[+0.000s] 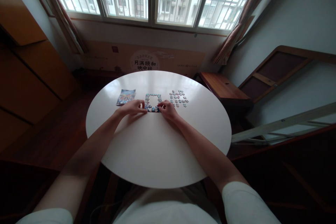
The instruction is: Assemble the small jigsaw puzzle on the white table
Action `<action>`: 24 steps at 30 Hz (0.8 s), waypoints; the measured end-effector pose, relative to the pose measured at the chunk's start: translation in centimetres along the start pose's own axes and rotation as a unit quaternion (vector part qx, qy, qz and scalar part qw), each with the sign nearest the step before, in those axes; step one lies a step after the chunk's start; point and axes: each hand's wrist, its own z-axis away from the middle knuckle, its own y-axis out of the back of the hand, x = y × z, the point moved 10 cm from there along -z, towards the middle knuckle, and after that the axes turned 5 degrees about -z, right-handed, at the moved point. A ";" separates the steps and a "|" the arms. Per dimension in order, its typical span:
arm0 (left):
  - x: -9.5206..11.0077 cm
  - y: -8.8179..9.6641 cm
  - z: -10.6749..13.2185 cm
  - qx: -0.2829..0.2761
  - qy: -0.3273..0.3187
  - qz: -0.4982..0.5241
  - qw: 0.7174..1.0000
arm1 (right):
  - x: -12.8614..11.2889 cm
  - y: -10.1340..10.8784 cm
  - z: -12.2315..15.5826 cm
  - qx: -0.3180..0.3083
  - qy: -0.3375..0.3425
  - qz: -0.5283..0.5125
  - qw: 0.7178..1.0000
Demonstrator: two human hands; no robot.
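A jigsaw puzzle (153, 109) lies on the white table, its border joined into a rectangle around an open middle, with some pieces filled in along the lower part. My left hand (133, 107) is curled at its lower left corner, thumb and fingers gripping that edge. At the lower right side, my right hand (168, 110) has its thumb and fingers pinched together over a small puzzle piece, mostly hidden by the fingertips. Loose puzzle pieces (178, 98) are spread in rows to the right of the border. Left of the puzzle lies a blue printed picture sheet or packet (126, 96).
The round white table (154, 147) fills the middle of the view. Beyond it are a wall poster (183, 59) and barred windows (128, 0). A wooden side table (223, 85) stands at the right, with brown cabinets (31, 77) on the left.
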 end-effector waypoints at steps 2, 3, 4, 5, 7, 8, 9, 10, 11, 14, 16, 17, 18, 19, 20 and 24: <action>0.0 0.0 0.0 -0.001 0.002 0.001 1.000 | 0.1 -0.1 0.0 -0.004 -0.002 0.001 1.000; 0.0 0.0 0.0 -0.002 0.001 0.002 1.000 | 0.1 -0.1 0.0 -0.005 -0.003 0.001 1.000; 0.0 0.0 0.0 -0.003 0.001 0.003 1.000 | 0.2 -0.1 0.0 -0.007 -0.004 0.002 1.000; 0.0 0.0 0.0 -0.003 0.000 0.003 1.000 | 0.2 -0.1 0.0 -0.008 -0.005 0.002 1.000; 0.0 0.0 0.0 -0.002 -0.001 0.004 1.000 | 0.1 -0.1 0.0 -0.009 -0.007 0.004 1.000; 0.1 0.0 0.0 -0.001 -0.002 0.004 1.000 | 0.1 -0.1 0.0 -0.011 -0.007 0.006 1.000; 0.1 0.0 0.0 -0.001 -0.003 0.003 1.000 | 0.1 -0.1 0.0 -0.014 -0.005 0.008 1.000; 0.2 0.0 0.0 -0.001 -0.003 0.002 1.000 | 0.1 -0.1 0.0 -0.018 -0.003 0.009 1.000; 0.2 0.0 0.0 -0.002 -0.003 0.001 1.000 | 0.0 -0.2 0.0 -0.022 0.000 0.010 1.000; 0.2 0.0 0.1 -0.002 -0.003 0.001 1.000 | 0.1 -0.4 -0.1 -0.034 0.004 0.007 0.999; 0.2 0.0 0.0 -0.001 -0.003 0.004 1.000 | 0.3 -0.5 -0.2 -0.040 0.001 0.007 0.999; 0.2 0.0 0.0 -0.001 -0.003 0.006 1.000 | 0.4 -0.6 -0.3 -0.042 -0.002 0.006 0.999; 0.1 0.0 0.0 -0.001 -0.002 0.008 1.000 | 0.5 -0.6 -0.3 -0.045 -0.005 0.006 0.999; 0.1 0.0 -0.1 -0.001 -0.003 0.010 1.000 | 0.6 -0.7 -0.3 -0.047 -0.007 0.006 0.999; 0.0 -0.1 -0.1 -0.001 -0.002 0.011 1.000 | 0.6 -0.7 -0.4 -0.048 -0.008 0.006 0.999; 0.0 -0.1 -0.1 -0.003 -0.003 0.011 1.000 | 0.4 -0.7 -0.4 -0.047 -0.004 -0.007 0.999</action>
